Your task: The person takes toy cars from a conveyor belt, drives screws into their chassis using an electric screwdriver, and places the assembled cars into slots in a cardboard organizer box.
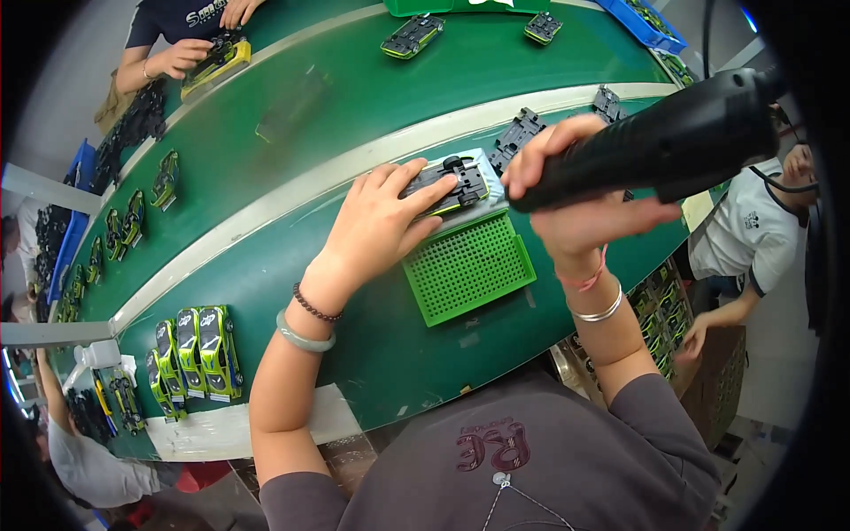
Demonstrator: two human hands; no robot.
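A toy car [469,183] lies wheels up on a pale cloth-covered rest [490,168], its dark underside showing and a yellow-green edge below. My left hand [372,221] holds it there, with fingers laid across the underside. In my right hand [571,221] is a black electric screwdriver [655,142], its narrow end pointing left toward the car's right end. Whether its tip touches the car is hidden. Just below the car sits a green perforated tray [469,270].
Dark car chassis [518,137] lie beyond my right hand. Several finished-looking green cars [212,350] stand at the left. A curved conveyor [354,88] carries more cars. Across it, a person's hands [181,57] work at a yellow fixture [221,71]. Another person [753,221] is at the right.
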